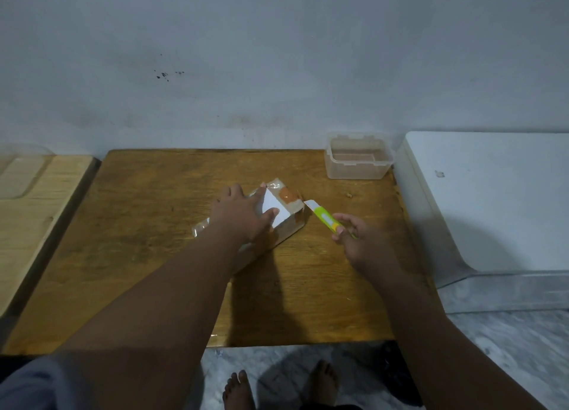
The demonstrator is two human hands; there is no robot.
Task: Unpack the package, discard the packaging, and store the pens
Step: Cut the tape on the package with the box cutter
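A small brown package (286, 208), wrapped in clear tape with a white label and an orange patch, lies in the middle of the wooden table (154, 255). My left hand (243, 214) presses flat on top of it, fingers spread. My right hand (357, 240) grips a green and yellow utility knife (323, 218). The knife's blade tip touches the package's right end. No pens are visible.
An empty clear plastic container (358, 155) stands at the table's back right corner. A white box-shaped object (492, 200) sits right of the table. A lighter wooden surface (34, 212) adjoins on the left. My bare feet (277, 388) stand on the marbled floor below.
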